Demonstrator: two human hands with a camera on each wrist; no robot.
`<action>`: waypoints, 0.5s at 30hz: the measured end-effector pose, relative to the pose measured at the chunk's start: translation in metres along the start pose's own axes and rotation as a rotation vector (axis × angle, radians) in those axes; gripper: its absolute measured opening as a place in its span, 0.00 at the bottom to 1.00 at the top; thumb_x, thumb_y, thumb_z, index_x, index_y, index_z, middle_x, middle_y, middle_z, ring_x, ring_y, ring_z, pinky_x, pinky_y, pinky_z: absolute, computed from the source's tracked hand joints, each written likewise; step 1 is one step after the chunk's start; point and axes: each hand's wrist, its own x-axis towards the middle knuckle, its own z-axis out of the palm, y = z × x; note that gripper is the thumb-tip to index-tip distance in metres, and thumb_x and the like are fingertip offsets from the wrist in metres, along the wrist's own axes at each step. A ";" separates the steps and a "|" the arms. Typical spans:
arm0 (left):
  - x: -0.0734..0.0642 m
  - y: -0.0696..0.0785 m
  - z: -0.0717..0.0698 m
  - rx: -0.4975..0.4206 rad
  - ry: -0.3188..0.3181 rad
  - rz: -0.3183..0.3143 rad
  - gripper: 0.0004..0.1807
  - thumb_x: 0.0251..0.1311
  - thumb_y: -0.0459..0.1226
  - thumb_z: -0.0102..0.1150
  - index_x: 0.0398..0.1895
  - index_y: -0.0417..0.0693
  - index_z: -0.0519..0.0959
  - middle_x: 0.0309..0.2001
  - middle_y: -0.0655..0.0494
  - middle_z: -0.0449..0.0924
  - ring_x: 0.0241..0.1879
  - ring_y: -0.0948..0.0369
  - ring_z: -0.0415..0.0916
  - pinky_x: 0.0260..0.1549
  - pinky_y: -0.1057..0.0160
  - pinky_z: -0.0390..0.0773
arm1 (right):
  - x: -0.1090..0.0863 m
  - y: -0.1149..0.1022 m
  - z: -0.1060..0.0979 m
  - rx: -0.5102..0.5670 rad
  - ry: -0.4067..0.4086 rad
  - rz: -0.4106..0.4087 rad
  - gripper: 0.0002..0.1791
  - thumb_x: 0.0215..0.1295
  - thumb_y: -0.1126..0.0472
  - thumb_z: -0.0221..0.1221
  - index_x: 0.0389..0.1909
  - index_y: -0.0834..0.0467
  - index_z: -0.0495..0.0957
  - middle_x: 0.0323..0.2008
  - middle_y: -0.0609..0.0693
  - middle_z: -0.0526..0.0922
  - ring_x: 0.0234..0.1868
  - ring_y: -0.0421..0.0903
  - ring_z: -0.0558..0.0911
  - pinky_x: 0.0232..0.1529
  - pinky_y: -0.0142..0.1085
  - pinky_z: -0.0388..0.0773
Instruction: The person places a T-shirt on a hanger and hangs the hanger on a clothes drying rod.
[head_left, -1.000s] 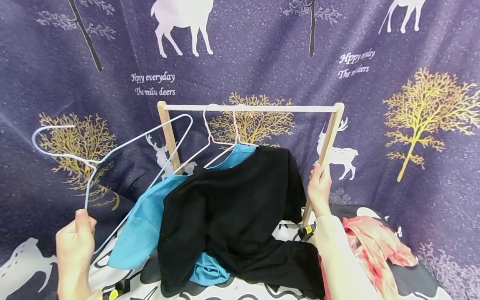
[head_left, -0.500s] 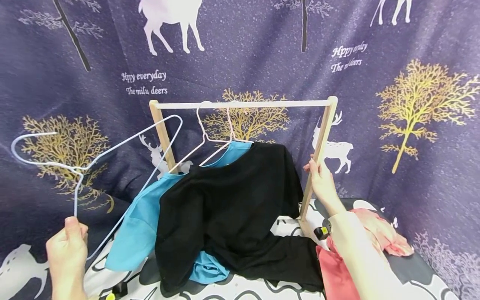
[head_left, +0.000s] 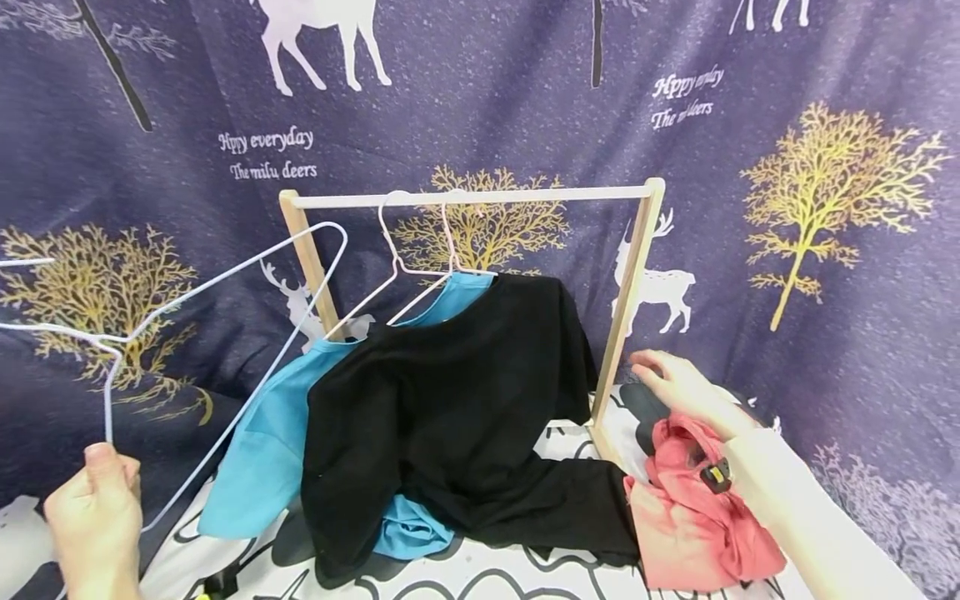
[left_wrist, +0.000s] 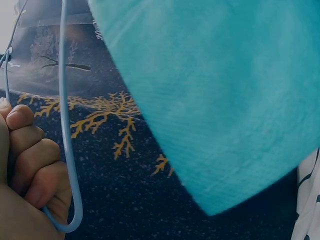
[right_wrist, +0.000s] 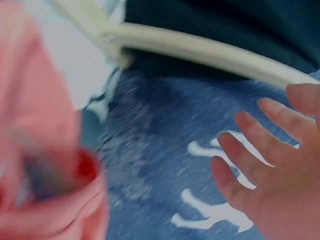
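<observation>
My left hand [head_left: 97, 517] grips one arm of a pale blue clothes hanger [head_left: 240, 267], raised at the left with its hook partly out of the head view. In the left wrist view the fingers [left_wrist: 42, 155] curl round the blue wire. My right hand [head_left: 686, 383] is off the rack, fingers spread and holding nothing, to the right of the wooden post [head_left: 626, 308]. Below that wrist lies a coral-pink garment [head_left: 697, 517]. On the rack's white rail [head_left: 525, 196] hang two pale pink hangers [head_left: 393, 262] bearing a blue garment [head_left: 258, 467] and a black top [head_left: 450, 400].
A purple curtain [head_left: 487, 100] printed with deer and trees stands behind the rack. The surface is covered by a black-and-white patterned cloth [head_left: 480, 575]. A blue sleeve [left_wrist: 210, 100] is close to the left hand.
My right hand has let go of the rack's right post and moved right and down over the pink garment. The left hand has drifted left and down with the blue hanger.
</observation>
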 end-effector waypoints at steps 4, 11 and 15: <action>0.000 0.004 -0.001 -0.035 -0.009 0.013 0.34 0.75 0.38 0.41 0.04 0.38 0.55 0.04 0.59 0.52 0.09 0.64 0.43 0.11 0.64 0.37 | -0.011 0.021 0.001 -0.064 -0.086 -0.022 0.14 0.71 0.61 0.56 0.50 0.66 0.78 0.46 0.60 0.82 0.50 0.60 0.80 0.51 0.55 0.72; -0.003 0.013 0.000 0.001 -0.019 0.043 0.34 0.75 0.38 0.41 0.05 0.38 0.58 0.05 0.60 0.53 0.08 0.66 0.44 0.10 0.64 0.40 | -0.029 0.051 0.006 -0.257 -0.161 -0.057 0.14 0.59 0.61 0.66 0.43 0.63 0.80 0.35 0.56 0.82 0.36 0.54 0.80 0.40 0.50 0.74; -0.005 0.021 0.000 0.010 -0.006 0.078 0.33 0.75 0.37 0.41 0.04 0.38 0.59 0.04 0.60 0.54 0.07 0.67 0.45 0.09 0.65 0.41 | -0.036 0.065 0.009 -0.306 -0.241 -0.061 0.16 0.51 0.65 0.68 0.42 0.64 0.81 0.30 0.53 0.79 0.33 0.51 0.78 0.37 0.48 0.74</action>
